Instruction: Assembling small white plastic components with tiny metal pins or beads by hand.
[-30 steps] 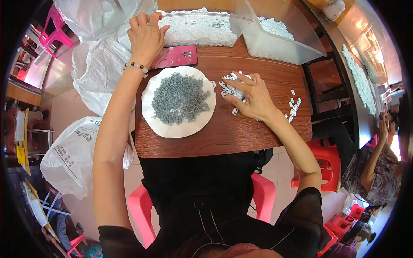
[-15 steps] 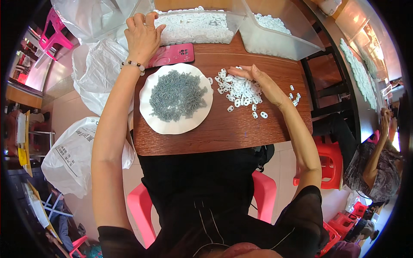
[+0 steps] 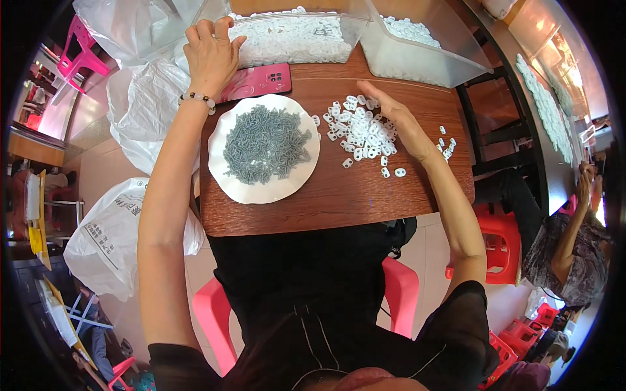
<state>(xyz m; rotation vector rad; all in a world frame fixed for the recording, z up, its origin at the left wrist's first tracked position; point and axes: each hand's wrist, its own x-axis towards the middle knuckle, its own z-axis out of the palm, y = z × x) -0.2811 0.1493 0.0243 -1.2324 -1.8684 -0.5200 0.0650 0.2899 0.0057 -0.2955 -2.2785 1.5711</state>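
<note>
My left hand (image 3: 214,57), with a beaded bracelet at its wrist, curls its fingers over the left part of a clear plastic bin (image 3: 357,31) filled with small white pieces. On the brown table lies a heap of white oval pieces (image 3: 362,135), each with two holes. My right hand (image 3: 401,122) rests at the heap's right side, fingers stretched out and thumb side up, holding nothing. Left of the heap stands a white scalloped plate (image 3: 218,156) bearing many small grey screw-like pieces (image 3: 266,144).
Behind the plate lies a pink phone (image 3: 268,79). A second clear bin (image 3: 417,68) of white pieces stands at the back right. Several loose white pieces (image 3: 447,146) lie near the right edge. White plastic bags (image 3: 107,228) are at the left. Another person (image 3: 567,254) sits at far right.
My right hand has drawn slightly back from over the top of the heap to its right side, its fingers now closer together. My left hand stays at the bin.
</note>
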